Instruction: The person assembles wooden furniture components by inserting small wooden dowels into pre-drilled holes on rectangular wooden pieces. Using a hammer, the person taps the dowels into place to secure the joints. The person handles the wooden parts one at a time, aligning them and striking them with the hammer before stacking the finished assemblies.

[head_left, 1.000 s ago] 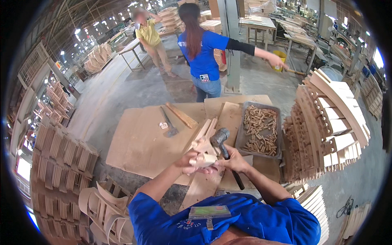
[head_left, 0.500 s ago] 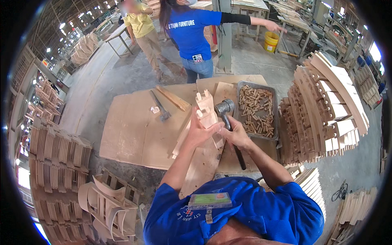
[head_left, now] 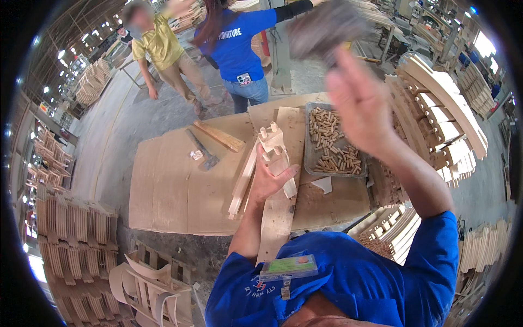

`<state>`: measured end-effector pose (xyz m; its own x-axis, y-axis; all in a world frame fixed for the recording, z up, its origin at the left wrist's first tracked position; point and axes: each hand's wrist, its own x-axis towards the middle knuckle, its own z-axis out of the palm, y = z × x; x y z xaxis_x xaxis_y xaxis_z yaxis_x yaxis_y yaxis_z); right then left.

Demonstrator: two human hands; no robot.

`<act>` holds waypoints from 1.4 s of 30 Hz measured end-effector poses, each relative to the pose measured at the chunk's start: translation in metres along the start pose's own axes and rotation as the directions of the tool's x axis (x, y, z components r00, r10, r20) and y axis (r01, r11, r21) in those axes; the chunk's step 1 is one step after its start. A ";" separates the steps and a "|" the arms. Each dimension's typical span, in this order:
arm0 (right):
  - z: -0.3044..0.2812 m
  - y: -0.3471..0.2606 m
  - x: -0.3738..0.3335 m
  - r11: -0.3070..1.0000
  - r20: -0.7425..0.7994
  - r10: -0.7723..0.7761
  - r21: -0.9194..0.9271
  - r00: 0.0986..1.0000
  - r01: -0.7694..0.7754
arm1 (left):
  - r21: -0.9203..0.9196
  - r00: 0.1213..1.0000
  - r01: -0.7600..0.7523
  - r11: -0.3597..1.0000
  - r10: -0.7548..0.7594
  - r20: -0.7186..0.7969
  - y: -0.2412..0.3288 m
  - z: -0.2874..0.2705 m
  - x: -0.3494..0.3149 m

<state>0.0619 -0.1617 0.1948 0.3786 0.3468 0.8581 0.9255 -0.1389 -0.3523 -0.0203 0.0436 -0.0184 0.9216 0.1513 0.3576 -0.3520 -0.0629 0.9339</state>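
Near the middle of the cardboard-covered table, my left hand (head_left: 268, 179) is closed around a pale wooden furniture part (head_left: 279, 162) with dowels standing out of its far end. My right hand (head_left: 364, 106) is raised high on the right, wrapped around the handle of a dark mallet (head_left: 327, 32). Motion smears the mallet's head. Beneath the held part lies a long board (head_left: 276, 220), with narrow wooden strips (head_left: 242, 188) beside it on the left. A grey tray (head_left: 307, 144) of loose wooden dowels (head_left: 327, 131) sits to the right of my left hand.
A hammer (head_left: 202, 151) and a wooden stick (head_left: 220, 136) lie on the cardboard (head_left: 163, 185) at left. Stacked curved parts (head_left: 436, 117) rise at the right, more stacks (head_left: 76, 240) at the left. Two people, one in yellow (head_left: 158, 46), one in blue (head_left: 237, 46), stand beyond the table.
My right hand has swung the mallet up and away from the wooden part. My left hand keeps its hold on the part. The person in yellow has shifted.
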 end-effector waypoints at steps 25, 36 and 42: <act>-0.012 -0.054 0.062 0.947 0.203 0.311 0.017 0.928 -0.321 | -0.101 0.998 0.040 0.994 -0.036 0.044 0.000 0.012 -0.008; -0.027 -0.044 0.041 0.970 0.333 0.227 -0.162 0.915 -0.182 | -0.060 0.999 -0.017 0.998 0.020 0.048 0.009 0.020 -0.011; -0.010 -0.031 -0.008 0.988 0.304 0.008 -0.148 0.953 0.039 | 0.001 0.995 -0.073 0.997 0.073 0.067 0.016 0.023 -0.006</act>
<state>0.0304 -0.1695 0.2024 0.3669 0.6114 0.7012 0.9299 -0.2612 -0.2589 -0.0277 0.0192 -0.0062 0.9022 0.0802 0.4238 -0.4185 -0.0747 0.9051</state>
